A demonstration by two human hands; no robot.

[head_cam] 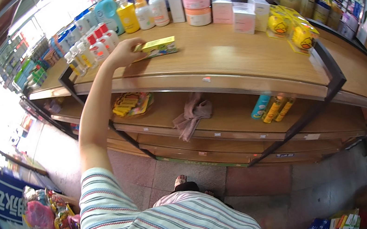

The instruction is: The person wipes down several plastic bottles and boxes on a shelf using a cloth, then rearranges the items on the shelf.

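My left hand [127, 53] grips the left end of a yellow and green carton [160, 46] at the top board of a wooden shelf unit [223, 51]. Left of the hand stand white bottles with red caps [98, 49] and clear bottles with yellow labels [85, 55]. Behind it are a yellow pump bottle [128, 17], white pump bottles [158, 8] and a stack of a pink and an orange jar [197, 7]. My right hand is out of view.
Small boxes [244, 18] and yellow duck packs [302, 36] stand at the right. On the lower board lie a crumpled cloth [194, 113], duck packs [131, 104] and several bottles [274, 108]. Black metal brackets [329, 62] stick out at the shelf's ends. Bagged goods [52, 220] stand lower left.
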